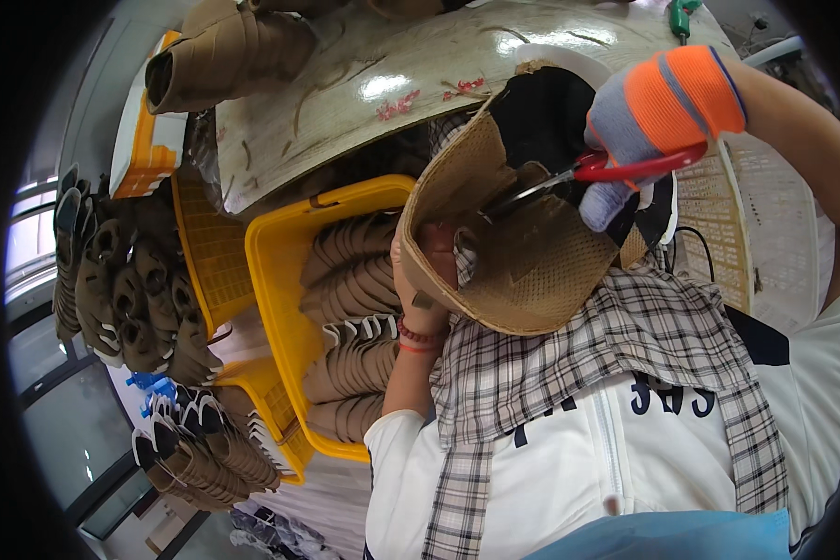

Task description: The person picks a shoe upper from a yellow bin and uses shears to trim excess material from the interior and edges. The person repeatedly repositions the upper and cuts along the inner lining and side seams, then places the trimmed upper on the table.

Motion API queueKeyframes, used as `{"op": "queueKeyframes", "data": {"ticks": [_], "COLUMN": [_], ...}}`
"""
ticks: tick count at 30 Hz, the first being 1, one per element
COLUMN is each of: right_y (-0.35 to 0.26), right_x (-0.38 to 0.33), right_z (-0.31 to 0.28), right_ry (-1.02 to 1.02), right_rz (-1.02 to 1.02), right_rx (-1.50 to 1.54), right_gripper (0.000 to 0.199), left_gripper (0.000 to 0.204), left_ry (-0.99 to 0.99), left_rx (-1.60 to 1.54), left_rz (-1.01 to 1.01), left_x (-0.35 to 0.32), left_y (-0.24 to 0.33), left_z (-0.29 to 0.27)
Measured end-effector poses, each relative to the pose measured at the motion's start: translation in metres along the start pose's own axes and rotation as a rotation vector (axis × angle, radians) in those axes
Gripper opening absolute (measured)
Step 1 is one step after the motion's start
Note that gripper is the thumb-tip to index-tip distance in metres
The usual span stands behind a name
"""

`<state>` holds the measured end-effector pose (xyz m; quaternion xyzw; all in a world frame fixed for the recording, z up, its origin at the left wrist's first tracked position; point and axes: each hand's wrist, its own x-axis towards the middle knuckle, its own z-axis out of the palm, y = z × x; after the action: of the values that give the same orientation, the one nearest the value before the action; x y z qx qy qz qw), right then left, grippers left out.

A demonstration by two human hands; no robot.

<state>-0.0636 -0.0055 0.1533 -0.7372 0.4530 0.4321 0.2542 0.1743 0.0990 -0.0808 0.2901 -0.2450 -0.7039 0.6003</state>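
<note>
Workshop kind of room in the head view: there's a pale, scuffed desk [317, 117] curving across the top, with thread scraps and red marks on it, and a brown shoe piece [238, 61] sitting at its left end. A white-and-orange box [147, 145] is just beside that end. Below the desk edge is a yellow crate [273, 280] packed with nested brown shoe parts [350, 289], and more brown shoe parts [126, 294] are bunched up further left by the windows. Over on the right there's a pale plastic basket [714, 219].

Now the hands. The left hand [422, 294] is bare (red beads and a cord at the wrist), with its fingers closed on the left edge of a curved tan piece [551, 275]. That piece is up in front of the person's chest, over the plaid apron [579, 345], its hollow side facing up and its surface covered in a fine texture.

The right hand [639, 126], in an orange and grey glove, has its fingers wrapped around the red handles of a pair of scissors [644, 168]. The blades point left into the hollow of the tan piece; I can't tell whether they're actually touching it.
</note>
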Motion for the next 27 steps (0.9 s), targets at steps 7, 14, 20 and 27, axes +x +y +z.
{"op": "queueKeyframes", "data": {"ticks": [7,14,20,27], "right_y": [-0.008,-0.009,-0.009,-0.007], "right_x": [0.012,0.020,0.016,0.013], "right_z": [-0.013,-0.020,-0.014,-0.014], "right_ry": [-0.034,-0.045,-0.050,-0.049], "right_rz": [-0.087,-0.118,-0.131,-0.165], "right_rx": [0.035,0.077,0.113,0.170], "right_gripper": [0.046,0.048,0.050,0.053], "left_gripper": [0.053,0.059,0.020,0.019], "left_ry": [0.018,0.055,0.229,0.117], "left_rx": [-0.083,-0.085,0.167,0.933], "left_rz": [-0.011,-0.028,0.051,0.286], "left_x": [0.015,0.016,0.014,0.012], "left_y": [0.004,0.000,0.011,0.013], "left_z": [0.001,-0.009,0.019,0.012]}}
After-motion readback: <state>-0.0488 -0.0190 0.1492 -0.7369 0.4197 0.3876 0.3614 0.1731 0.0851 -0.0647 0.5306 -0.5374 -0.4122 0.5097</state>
